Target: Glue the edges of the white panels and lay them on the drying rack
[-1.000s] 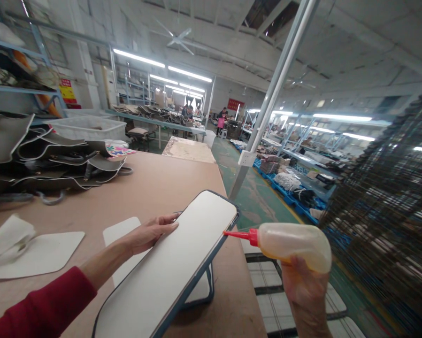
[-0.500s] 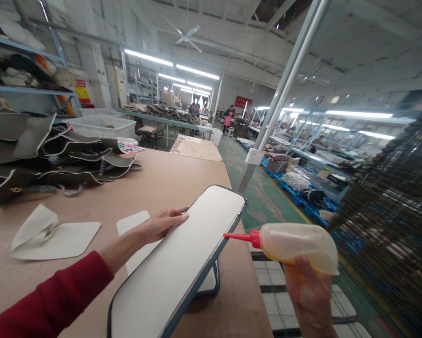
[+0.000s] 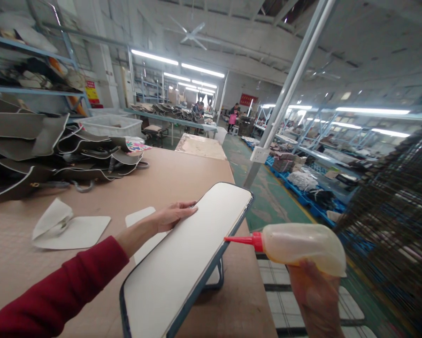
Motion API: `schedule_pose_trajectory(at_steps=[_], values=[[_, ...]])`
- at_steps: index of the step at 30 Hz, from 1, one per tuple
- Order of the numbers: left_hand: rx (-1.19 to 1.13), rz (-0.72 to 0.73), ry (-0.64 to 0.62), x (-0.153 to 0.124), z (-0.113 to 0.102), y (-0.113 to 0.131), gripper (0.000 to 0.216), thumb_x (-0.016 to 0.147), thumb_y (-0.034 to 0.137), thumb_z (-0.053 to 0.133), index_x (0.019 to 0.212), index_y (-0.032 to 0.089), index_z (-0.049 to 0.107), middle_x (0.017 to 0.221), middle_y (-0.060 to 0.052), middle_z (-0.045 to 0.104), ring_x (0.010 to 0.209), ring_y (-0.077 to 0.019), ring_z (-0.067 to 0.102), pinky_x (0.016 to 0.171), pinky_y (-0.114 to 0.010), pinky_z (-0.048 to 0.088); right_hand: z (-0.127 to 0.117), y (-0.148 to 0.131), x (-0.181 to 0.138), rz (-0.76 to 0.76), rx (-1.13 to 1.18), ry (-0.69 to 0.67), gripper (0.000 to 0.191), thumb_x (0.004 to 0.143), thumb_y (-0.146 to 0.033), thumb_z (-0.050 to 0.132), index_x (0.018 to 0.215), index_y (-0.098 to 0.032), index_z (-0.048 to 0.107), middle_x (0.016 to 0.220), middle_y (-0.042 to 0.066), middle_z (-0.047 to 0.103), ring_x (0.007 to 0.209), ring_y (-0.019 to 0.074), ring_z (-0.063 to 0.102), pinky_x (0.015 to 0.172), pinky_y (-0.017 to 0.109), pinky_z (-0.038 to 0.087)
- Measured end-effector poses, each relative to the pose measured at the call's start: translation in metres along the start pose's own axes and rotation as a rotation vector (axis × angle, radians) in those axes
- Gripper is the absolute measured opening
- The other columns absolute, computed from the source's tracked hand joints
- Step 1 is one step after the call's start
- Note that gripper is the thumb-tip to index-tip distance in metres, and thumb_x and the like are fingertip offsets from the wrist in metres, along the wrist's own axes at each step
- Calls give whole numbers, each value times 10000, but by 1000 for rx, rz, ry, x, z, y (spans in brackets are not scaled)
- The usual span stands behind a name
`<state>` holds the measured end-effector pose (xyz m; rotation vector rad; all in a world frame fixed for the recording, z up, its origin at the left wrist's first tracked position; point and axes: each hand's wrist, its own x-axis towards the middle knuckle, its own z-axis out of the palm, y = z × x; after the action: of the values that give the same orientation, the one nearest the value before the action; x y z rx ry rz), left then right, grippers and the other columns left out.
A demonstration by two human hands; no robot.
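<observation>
A long white panel with rounded corners and a dark blue rim tilts over the table. My left hand is closed on its left edge, thumb on the white face, the other fingers partly hidden. In my right hand is a translucent squeeze bottle, lying sideways and partly filled with amber liquid. Its red nozzle points left, the tip at the panel's right edge. A blue-rimmed piece shows beneath the panel. Behind my left wrist lies a flat white piece.
Grey-brown bag parts are piled at the table's back left. A folded off-white sheet lies left. Right of the table edge are white panels on a rack. A metal post stands beyond; people work far back.
The nozzle tip has moved along the panel's right edge, away from the far corner and toward me. The whole view has shifted slightly; my left hand keeps its hold.
</observation>
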<state>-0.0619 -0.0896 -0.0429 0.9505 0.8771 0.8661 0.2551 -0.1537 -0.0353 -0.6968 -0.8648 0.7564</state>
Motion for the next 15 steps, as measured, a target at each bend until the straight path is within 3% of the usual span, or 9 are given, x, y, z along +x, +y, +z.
schedule_pose_trajectory(at_steps=[6,15], values=[[-33,-3,7,6,0,2,673,643,368,863,1224,124,628,938,-103,755,749,-195,701,675,-272,553,2,-2,-1,-2,-8,5,657,522,-339,884,1123,-227,645,791,56,730,644,235,685,586,361,601],[-56,21,13,20,0,5,595,662,321,856,1184,124,648,927,-102,757,747,-196,698,680,-276,552,-3,-1,-6,-1,-12,-37,551,581,-351,861,1087,-247,670,751,55,714,727,276,696,663,438,612]])
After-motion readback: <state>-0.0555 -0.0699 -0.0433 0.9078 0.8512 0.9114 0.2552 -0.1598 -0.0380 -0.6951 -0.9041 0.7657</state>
